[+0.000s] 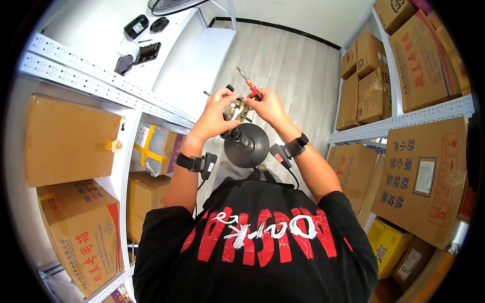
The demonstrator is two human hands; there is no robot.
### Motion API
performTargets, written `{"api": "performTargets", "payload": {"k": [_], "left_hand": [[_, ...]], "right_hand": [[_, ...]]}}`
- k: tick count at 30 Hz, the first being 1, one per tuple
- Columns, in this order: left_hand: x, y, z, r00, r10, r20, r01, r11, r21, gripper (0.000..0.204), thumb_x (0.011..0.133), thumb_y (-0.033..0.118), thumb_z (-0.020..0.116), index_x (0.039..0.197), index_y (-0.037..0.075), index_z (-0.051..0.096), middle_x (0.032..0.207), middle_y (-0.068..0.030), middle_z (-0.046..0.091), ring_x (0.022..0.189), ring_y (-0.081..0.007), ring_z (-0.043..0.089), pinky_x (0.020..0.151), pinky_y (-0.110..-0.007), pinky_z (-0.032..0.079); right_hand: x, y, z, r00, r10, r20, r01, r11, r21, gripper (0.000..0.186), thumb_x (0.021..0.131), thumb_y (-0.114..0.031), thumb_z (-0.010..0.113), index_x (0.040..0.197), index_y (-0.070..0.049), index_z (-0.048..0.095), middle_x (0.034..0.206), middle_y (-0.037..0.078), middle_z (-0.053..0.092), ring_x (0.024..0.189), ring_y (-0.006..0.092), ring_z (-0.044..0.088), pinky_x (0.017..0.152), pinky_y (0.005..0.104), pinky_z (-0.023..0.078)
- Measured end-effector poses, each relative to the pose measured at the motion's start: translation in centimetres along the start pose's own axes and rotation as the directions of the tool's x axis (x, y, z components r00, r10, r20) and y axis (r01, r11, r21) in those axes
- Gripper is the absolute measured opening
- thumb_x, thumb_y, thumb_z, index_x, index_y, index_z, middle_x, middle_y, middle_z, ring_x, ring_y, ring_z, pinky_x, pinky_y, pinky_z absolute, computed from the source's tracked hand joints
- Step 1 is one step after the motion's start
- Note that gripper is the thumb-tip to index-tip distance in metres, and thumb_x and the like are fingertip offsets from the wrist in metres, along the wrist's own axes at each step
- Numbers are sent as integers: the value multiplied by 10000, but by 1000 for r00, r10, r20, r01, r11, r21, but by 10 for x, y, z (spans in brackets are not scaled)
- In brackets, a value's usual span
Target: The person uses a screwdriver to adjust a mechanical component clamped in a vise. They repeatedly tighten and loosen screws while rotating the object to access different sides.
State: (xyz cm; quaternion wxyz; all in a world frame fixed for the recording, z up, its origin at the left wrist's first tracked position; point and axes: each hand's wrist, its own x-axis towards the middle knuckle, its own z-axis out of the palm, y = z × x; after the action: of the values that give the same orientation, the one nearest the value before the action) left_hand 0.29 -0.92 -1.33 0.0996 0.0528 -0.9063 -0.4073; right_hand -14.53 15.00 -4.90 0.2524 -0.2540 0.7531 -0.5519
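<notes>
My left hand [216,115] is closed around a metal motor assembly [235,110] with short shafts sticking out. My right hand [268,106] grips a screwdriver [251,87] with a red-and-black handle, its metal tip pointing up and away from me, while the fingers also rest at the motor's right side. Below the motor is a black stand [232,134] on a round black base [256,146]; the motor partly hides its top, so I cannot tell whether they are joined. Both my wrists carry black strapped devices with cables.
A white shelf [177,55] at upper left holds a fan grille [172,6], a black housing [136,26] and a black bit case [148,52]. Cardboard boxes [70,141] fill shelves on the left and right [419,177]. Grey floor [283,55] runs between them to a white wall.
</notes>
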Motion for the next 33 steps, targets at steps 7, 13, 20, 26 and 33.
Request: {"api": "performTargets", "payload": {"k": [7,13,20,26,33], "left_hand": [[-3,0,4,999,-33,-30,33,999,-6,763,684,99,851,1412,96,623,1399,-117,495,1335,-322,482,1150,-423,399],[-4,-1,7,999,-14,-46,14,1000,-8,778,690,106,854,1429,105,610,1407,-121,489,1336,-328,482,1149,-430,402],[-3,1,5,999,-28,-30,28,1000,-11,779,693,110,854,1433,114,611,1407,-121,491,1340,-330,479,1150,-433,403],[0,4,4,999,-33,-29,33,999,9,768,694,112,850,1426,115,619,1411,-119,494,1345,-337,472,1154,-436,398],[-2,5,2,999,-39,-18,39,999,18,758,695,135,850,1418,116,624,1411,-121,499,1346,-345,469,1154,-442,394]], "right_hand": [[10,-2,9,1000,24,19,-23,999,-24,223,800,-202,784,855,5,722,711,93,690,653,173,663,619,352,522],[19,1,10,997,69,30,-68,997,-21,209,781,-190,765,837,1,703,719,94,694,664,169,669,621,348,524],[19,0,15,993,116,15,-117,989,93,199,775,-173,755,817,8,682,710,78,681,671,147,660,617,331,520],[22,3,12,997,71,7,-72,997,13,202,765,-182,745,803,5,679,681,82,667,632,155,641,608,339,516],[10,-15,5,997,-69,33,74,971,-225,212,744,-177,732,816,17,684,675,137,655,612,206,643,604,374,513]]}}
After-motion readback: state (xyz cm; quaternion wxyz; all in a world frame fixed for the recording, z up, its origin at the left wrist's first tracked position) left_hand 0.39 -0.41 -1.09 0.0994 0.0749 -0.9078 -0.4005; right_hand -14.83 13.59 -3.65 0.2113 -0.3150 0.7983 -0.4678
